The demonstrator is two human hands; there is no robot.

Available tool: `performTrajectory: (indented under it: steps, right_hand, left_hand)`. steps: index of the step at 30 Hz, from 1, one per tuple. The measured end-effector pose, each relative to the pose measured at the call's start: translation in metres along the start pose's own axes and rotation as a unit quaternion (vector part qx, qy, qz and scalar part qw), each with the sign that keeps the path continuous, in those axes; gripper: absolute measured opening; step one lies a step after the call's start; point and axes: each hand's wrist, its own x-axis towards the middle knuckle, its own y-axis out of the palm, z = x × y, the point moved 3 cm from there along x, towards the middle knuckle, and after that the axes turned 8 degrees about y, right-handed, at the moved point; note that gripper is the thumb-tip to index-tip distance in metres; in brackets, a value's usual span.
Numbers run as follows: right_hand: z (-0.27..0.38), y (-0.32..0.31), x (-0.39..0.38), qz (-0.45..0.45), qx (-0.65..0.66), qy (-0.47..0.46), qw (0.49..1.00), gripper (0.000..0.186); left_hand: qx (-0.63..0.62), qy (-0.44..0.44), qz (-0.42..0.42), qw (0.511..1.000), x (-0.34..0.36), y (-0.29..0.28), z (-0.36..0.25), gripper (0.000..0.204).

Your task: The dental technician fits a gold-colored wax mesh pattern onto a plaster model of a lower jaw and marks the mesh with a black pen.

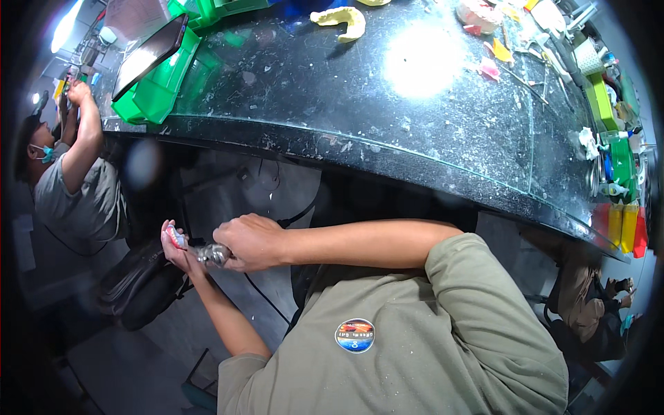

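Observation:
My left hand (179,259) is closed around a small pink-and-white denture (177,238), held out over the floor in front of the bench. In my right hand (253,241) is a shiny metal rotary handpiece (211,256), with the fist wrapped round its body. The handpiece's front end points left, toward the denture. Its tip is too small to make out, so I cannot tell whether it touches the denture. A dark cord (266,297) hangs down below my right hand.
The black bench (290,90) runs across the top. On it stand green bins (155,97) with a phone (149,59), a yellow horseshoe-shaped piece (344,21), a pink-and-white model (478,15) and scattered tools. Co-workers sit at left (79,200) and right (581,297).

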Motion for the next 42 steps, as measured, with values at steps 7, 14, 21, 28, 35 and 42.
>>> performTrajectory:
  steps: [7, 14, 21, 28, 35, 42]
  right_hand:
    - [-0.006, 0.001, 0.003, 0.049, 0.007, 0.016, 0.999, 0.034]
    - [-0.055, 0.004, 0.059, -0.008, 0.409, -0.055, 0.911, 0.030]
    - [-0.026, -0.016, 0.045, -0.167, 0.203, -0.163, 0.951, 0.038]
    - [-0.105, 0.023, 0.097, -0.326, -0.039, -0.042, 0.944, 0.042]
    - [-0.105, -0.006, 0.086, -0.346, -0.045, -0.040, 0.936, 0.035]
    - [-0.069, -0.013, -0.024, 0.044, 0.167, 0.019, 0.985, 0.028]
  left_hand:
    - [0.006, 0.015, 0.037, 0.999, -0.008, 0.012, -0.010, 0.040]
    - [-0.118, -0.086, -0.054, 0.988, 0.007, 0.010, 0.004, 0.044]
    - [-0.303, -0.197, -0.052, 0.931, 0.030, -0.045, 0.048, 0.047]
    - [-0.341, -0.123, 0.021, 0.932, 0.009, 0.031, -0.034, 0.049]
    - [-0.385, -0.074, 0.253, 0.885, -0.025, 0.154, -0.158, 0.070]
    - [-0.387, -0.178, 0.404, 0.810, -0.062, 0.317, -0.215, 0.067]
